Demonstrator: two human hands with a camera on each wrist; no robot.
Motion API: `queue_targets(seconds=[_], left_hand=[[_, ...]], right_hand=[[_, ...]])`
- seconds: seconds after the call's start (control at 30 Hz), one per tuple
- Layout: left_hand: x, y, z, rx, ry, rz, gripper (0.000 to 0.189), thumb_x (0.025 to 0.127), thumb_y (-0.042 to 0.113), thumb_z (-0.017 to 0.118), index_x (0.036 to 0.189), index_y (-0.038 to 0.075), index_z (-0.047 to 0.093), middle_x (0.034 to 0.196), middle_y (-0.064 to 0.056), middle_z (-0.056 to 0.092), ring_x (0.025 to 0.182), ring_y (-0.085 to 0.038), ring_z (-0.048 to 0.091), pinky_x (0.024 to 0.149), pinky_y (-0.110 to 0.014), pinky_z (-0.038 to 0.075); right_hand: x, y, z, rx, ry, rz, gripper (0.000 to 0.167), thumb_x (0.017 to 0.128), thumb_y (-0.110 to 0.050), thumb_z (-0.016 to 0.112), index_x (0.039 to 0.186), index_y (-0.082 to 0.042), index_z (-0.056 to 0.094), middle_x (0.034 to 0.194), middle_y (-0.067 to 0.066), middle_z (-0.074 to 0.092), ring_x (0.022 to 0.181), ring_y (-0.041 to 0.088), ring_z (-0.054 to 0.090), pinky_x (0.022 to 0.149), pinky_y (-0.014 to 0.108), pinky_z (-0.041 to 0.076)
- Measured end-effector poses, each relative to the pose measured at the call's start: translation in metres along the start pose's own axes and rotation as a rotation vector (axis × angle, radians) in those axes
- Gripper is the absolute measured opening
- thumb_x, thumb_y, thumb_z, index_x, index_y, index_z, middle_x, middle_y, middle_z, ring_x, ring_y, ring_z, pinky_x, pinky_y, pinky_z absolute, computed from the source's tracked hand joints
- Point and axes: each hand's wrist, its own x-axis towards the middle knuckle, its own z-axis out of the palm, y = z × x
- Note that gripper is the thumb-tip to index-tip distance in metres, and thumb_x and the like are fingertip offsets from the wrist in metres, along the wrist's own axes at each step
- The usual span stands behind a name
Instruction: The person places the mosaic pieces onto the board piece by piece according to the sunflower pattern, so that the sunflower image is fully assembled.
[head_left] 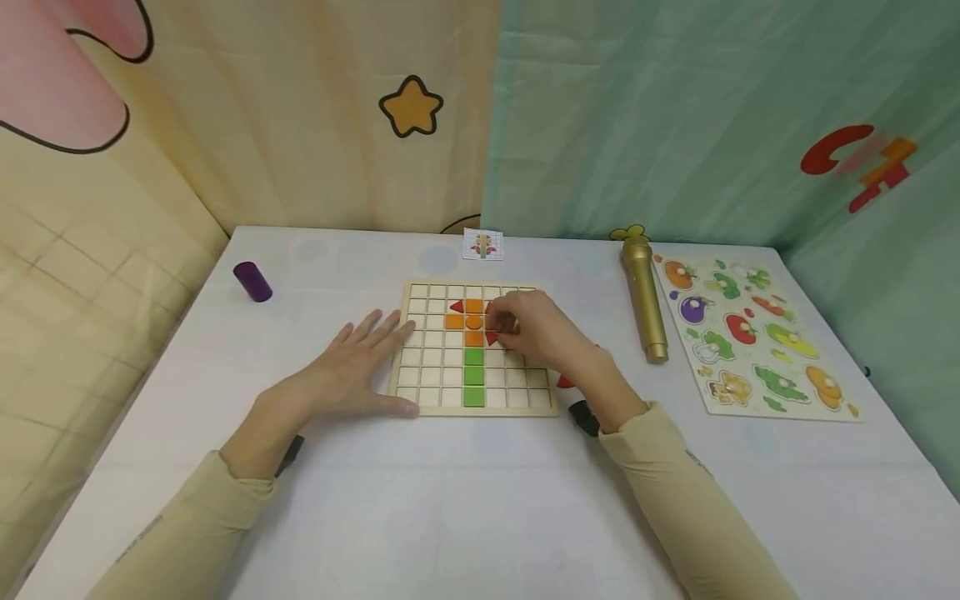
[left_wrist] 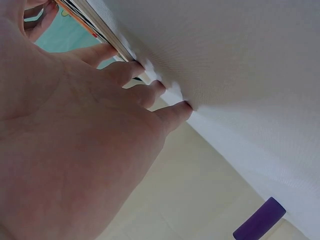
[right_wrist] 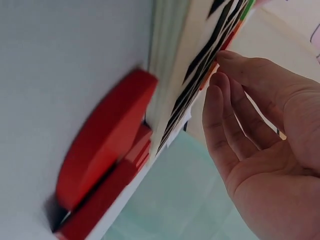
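Observation:
A wooden grid board [head_left: 441, 377] lies flat on the white table, with orange squares [head_left: 474, 338] around an orange disc [head_left: 474, 322], a column of green squares [head_left: 474, 377] below and a red triangle [head_left: 457, 307] at upper left. My left hand [head_left: 341, 379] rests at the board's left edge, fingers spread, thumb at the lower left corner. Over the cells right of the disc, my right hand [head_left: 543, 329] pinches a small orange piece [right_wrist: 206, 80] between thumb and forefinger, low on the board. Its fingers mostly hide that piece. Another red triangle [head_left: 492, 337] sits just by the thumb.
Several red pieces [right_wrist: 107, 145] lie beside the board's right edge. Behind the board is a small pattern card [head_left: 482, 244]. A gold microphone [head_left: 645, 300] and a vegetable puzzle board [head_left: 757, 342] lie to the right, a purple cylinder [head_left: 252, 282] to the far left.

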Motion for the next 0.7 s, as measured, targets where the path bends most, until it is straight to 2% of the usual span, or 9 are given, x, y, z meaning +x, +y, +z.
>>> queue_targets(seconds=[0.2, 0.43, 0.7], left_hand=[[0.001, 0.001, 0.000, 0.007, 0.003, 0.002, 0.125, 0.079, 0.075, 0.078, 0.170, 0.012, 0.019, 0.177, -0.017, 0.009, 0.164, -0.043, 0.002, 0.129, -0.068, 0.003], [0.000, 0.000, 0.000, 0.007, 0.003, 0.001, 0.126, 0.078, 0.075, 0.079, 0.170, 0.012, 0.019, 0.177, -0.017, 0.010, 0.164, -0.044, 0.002, 0.129, -0.068, 0.003], [0.000, 0.000, 0.001, 0.004, 0.010, 0.013, 0.124, 0.079, 0.073, 0.079, 0.169, 0.011, 0.020, 0.177, -0.018, 0.010, 0.163, -0.045, 0.003, 0.129, -0.069, 0.004]], right_hand=[[-0.011, 0.009, -0.018, 0.044, 0.027, 0.108, 0.014, 0.094, -0.005, 0.077, 0.109, -0.007, 0.076, 0.100, 0.004, 0.073, 0.095, 0.022, 0.065, 0.088, 0.036, 0.059], [-0.025, 0.034, -0.042, 0.022, 0.058, 0.163, 0.018, 0.095, -0.007, 0.077, 0.112, -0.004, 0.076, 0.102, 0.008, 0.075, 0.098, 0.025, 0.067, 0.090, 0.042, 0.059], [-0.036, 0.055, -0.053, 0.022, 0.019, 0.261, 0.021, 0.092, -0.007, 0.080, 0.113, -0.004, 0.076, 0.104, 0.011, 0.075, 0.099, 0.028, 0.067, 0.092, 0.044, 0.059]])
